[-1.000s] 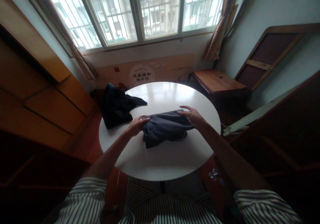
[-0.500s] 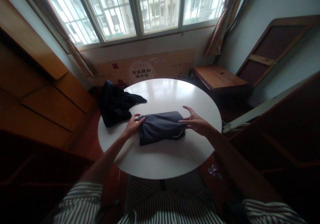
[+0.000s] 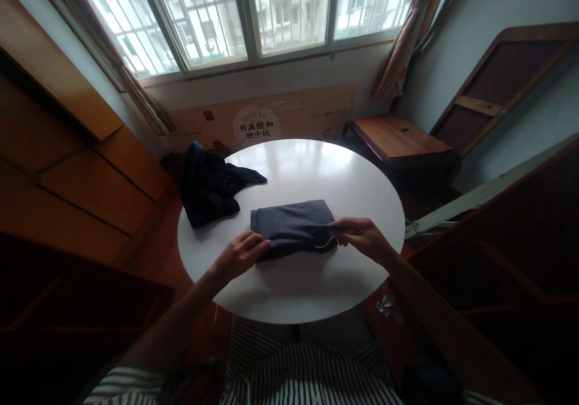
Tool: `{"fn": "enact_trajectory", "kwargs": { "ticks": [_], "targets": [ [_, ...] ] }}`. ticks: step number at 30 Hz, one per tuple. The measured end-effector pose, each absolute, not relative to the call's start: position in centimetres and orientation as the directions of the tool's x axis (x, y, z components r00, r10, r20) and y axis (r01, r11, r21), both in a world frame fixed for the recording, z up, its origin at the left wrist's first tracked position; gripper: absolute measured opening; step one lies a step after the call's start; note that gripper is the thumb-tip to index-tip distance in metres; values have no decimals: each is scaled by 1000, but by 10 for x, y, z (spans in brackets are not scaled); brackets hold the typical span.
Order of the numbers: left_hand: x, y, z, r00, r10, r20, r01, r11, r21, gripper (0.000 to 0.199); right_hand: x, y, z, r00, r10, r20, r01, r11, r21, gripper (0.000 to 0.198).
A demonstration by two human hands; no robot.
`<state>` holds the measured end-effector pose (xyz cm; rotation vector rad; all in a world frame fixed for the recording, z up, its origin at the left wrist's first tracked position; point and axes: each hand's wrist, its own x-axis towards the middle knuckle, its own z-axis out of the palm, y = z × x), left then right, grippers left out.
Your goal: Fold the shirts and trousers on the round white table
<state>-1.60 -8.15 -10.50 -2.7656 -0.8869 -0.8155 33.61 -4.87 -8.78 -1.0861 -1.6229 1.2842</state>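
Observation:
A folded grey garment [image 3: 294, 221] lies as a flat bundle on the white oval table [image 3: 289, 296]. Its exact kind does not show; a white cord loops out at its near right side. My left hand [image 3: 242, 253] has its fingers closed on the bundle's near left edge. At the right end, my right hand [image 3: 362, 236] pinches the cloth between thumb and fingers and lifts that edge slightly. Some of the right fingertips are hidden under the fabric.
A crumpled black garment [image 3: 208, 184] lies at the table's left side, partly over the rim. Beyond the table are a flat cardboard panel [image 3: 312, 112] under the window and a low wooden stool [image 3: 398, 136]. Wooden cabinets [image 3: 94, 181] stand on the left.
My left hand has moved from the far left corner down to the near left edge. My right hand has gone from spread fingers to a pinch, slightly nearer me.

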Motion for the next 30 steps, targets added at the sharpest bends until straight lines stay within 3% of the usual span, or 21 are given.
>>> {"fn": "enact_trajectory", "kwargs": {
  "ticks": [3, 6, 8, 12, 15, 19, 23, 28, 30],
  "targets": [
    [-22, -90, -107, 685, 546, 482, 562, -818, 128, 28, 345, -53, -90, -420, 905, 66, 253, 187, -949, 26],
    [-21, -98, -109, 694, 618, 370, 536, -786, 307, 20, 351, -56, -86, -514, 855, 71, 417, 321, -850, 27],
    [-22, -96, -107, 638, 695, 331, 543, -711, 446, 18, 349, -56, -79, -509, 847, 151, 482, 426, -765, 27],
    [-26, -70, -95, 272, 882, 385, 618, -467, 632, 18, 319, -53, -61, -445, 823, 354, 522, 559, -644, 28],
    [-26, -45, -91, -28, 928, 371, 626, -273, 731, 24, 278, -39, -48, -587, 754, 296, 517, 630, -580, 31],
    [-11, -28, -92, -130, 944, 303, 635, -155, 757, 26, 223, 1, -36, -732, 662, 163, 539, 708, -456, 24],
    [4, -18, -90, -172, 958, 228, 699, -44, 714, 27, 187, 36, -42, -736, 676, 38, 624, 699, -349, 27],
    [5, -5, -88, -131, 984, 121, 755, 20, 655, 30, 174, 35, -72, -703, 710, 39, 677, 685, -269, 28],
    [2, -2, -91, -100, 990, 96, 713, 4, 701, 34, 175, 29, -81, -696, 714, 76, 675, 686, -271, 28]
  ]
}}
